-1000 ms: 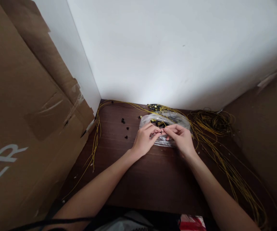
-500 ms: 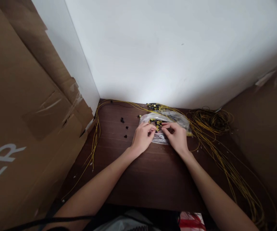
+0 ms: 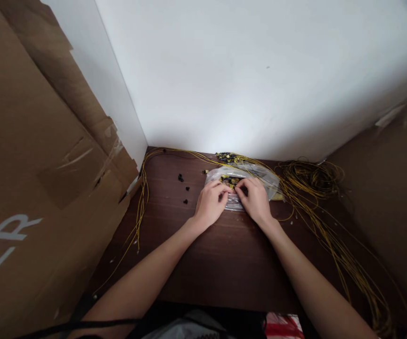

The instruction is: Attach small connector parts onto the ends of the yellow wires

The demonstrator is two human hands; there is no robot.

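My left hand (image 3: 210,200) is closed in a pinch over the front of a clear plastic bag (image 3: 235,203). Facing it, my right hand (image 3: 255,195) also pinches, its thumb and index tips nearly meeting the left fingertips. What sits in the fingertips is too small to make out. Just behind them, small yellow-and-black parts (image 3: 230,181) lie in the bag's opening. A thin yellow wire seems to run between the fingers, though I cannot tell which hand grips it.
Several black pieces (image 3: 185,201) lie left on the brown table (image 3: 217,263). Yellow wires (image 3: 325,230) trail down the right side from a coil (image 3: 305,176); more wires (image 3: 140,207) run along the left. Cardboard (image 3: 65,197) flanks the left, and a white wall (image 3: 224,80) stands behind.
My right hand has moved slightly left and its fingertips have come closer to those of my left hand. My left hand stays nearly in place, still pinching.
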